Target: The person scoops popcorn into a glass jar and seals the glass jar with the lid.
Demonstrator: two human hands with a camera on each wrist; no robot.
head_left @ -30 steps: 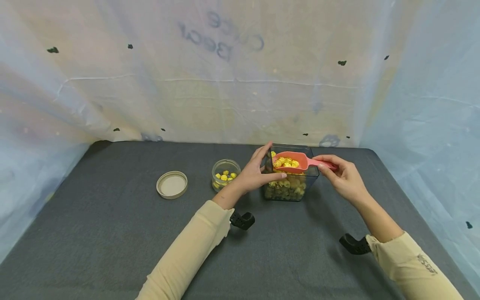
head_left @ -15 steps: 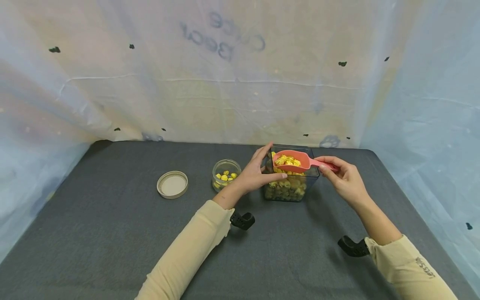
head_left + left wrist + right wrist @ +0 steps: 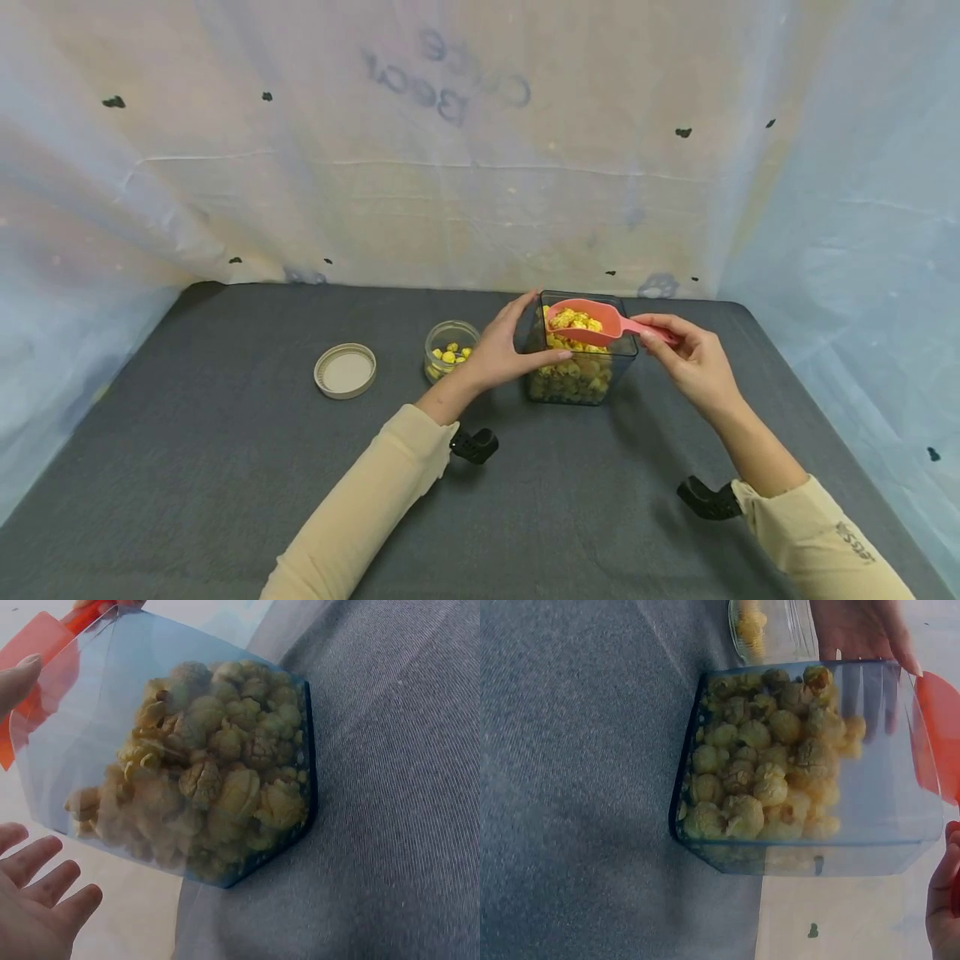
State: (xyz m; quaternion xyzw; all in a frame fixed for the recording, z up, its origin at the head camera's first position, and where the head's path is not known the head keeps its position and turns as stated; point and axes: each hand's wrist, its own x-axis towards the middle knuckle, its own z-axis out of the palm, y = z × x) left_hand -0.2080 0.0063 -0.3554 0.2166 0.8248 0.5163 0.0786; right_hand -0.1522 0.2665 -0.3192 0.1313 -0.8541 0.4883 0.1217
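Note:
A clear, dark-tinted square container (image 3: 626, 360), part filled with yellow popcorn (image 3: 225, 750), stands upright on the grey cloth. My left hand (image 3: 495, 354) is spread at its left side, thumb by the front rim. The left wrist view shows those fingers straight and apart from the wall. My right hand (image 3: 697, 360) pinches the handle of a pink scoop (image 3: 611, 323), which is heaped with popcorn and held level over the container's mouth. In the right wrist view the scoop (image 3: 939, 727) overlaps the rim and part of it is out of frame.
Left of the container stands a round clear jar (image 3: 431, 368), uncovered, with some popcorn in the bottom. A round screw lid (image 3: 345, 372) lies farther left on the cloth. Pale sheeting (image 3: 480, 208) hangs behind the table and along both sides.
My left hand has drawn slightly left and its fingers have come away from the container's side. The loaded scoop has risen a little and stays over the mouth.

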